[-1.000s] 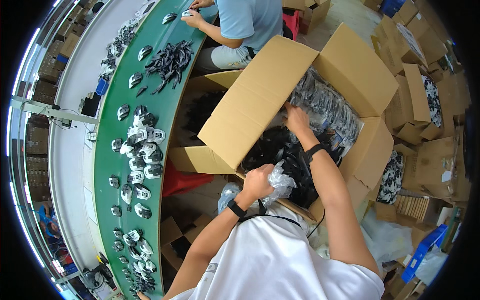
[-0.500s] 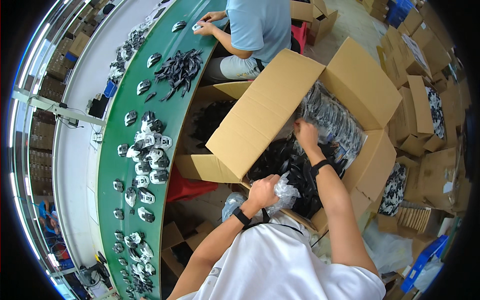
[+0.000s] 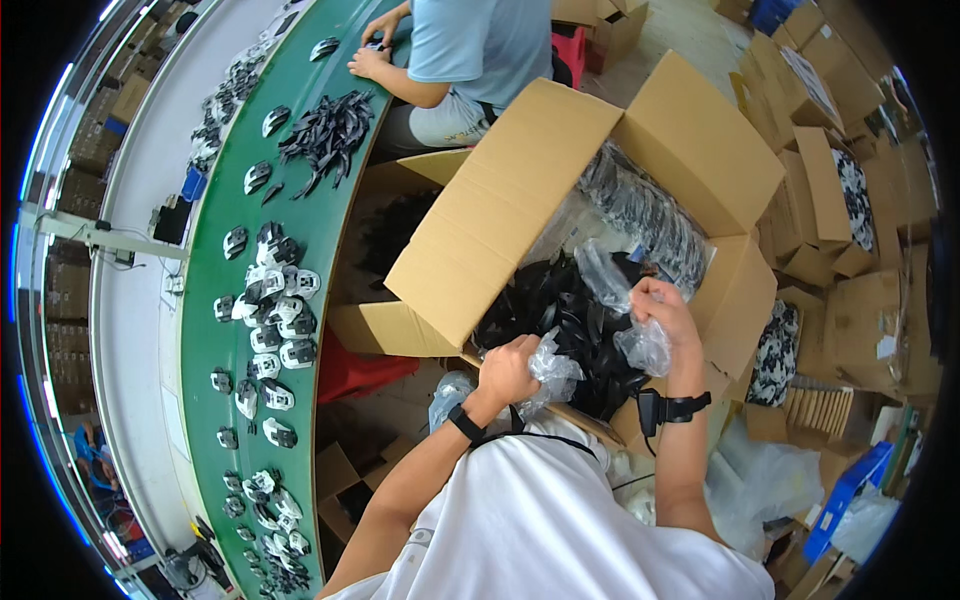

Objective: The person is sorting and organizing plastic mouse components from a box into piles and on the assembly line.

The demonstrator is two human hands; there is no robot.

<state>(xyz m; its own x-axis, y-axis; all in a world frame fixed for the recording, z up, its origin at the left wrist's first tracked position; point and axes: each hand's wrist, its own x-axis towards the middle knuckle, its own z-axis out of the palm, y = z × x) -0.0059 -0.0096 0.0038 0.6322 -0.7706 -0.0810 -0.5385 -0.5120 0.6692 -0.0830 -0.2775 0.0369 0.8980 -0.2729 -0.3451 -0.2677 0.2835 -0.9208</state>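
Note:
My left hand (image 3: 508, 374) is closed around crumpled clear plastic bags (image 3: 553, 370) at the near edge of a large open cardboard box (image 3: 510, 185). My right hand (image 3: 665, 312), also closed, grips a clear plastic bag (image 3: 602, 277) above the box's right side; part of it bunches out below my fist. The bag looks empty. Beneath my hands lie many loose black curved plastic pieces (image 3: 560, 300). Along the far inner wall, wrapped dark pieces (image 3: 650, 205) stand packed in a row.
To the left runs a green conveyor belt (image 3: 215, 300) with black-and-white shells (image 3: 285, 320) and a heap of black pieces (image 3: 330, 135). A co-worker in a light blue shirt (image 3: 475, 45) handles a shell at the belt. More cartons (image 3: 850, 310) stack up at the right; a red stool (image 3: 365, 365) stands beside the box.
My right hand has come back toward me and to the right from inside the box, drawing up a clear bag. My left hand stays on its bags. The whole view has shifted slightly.

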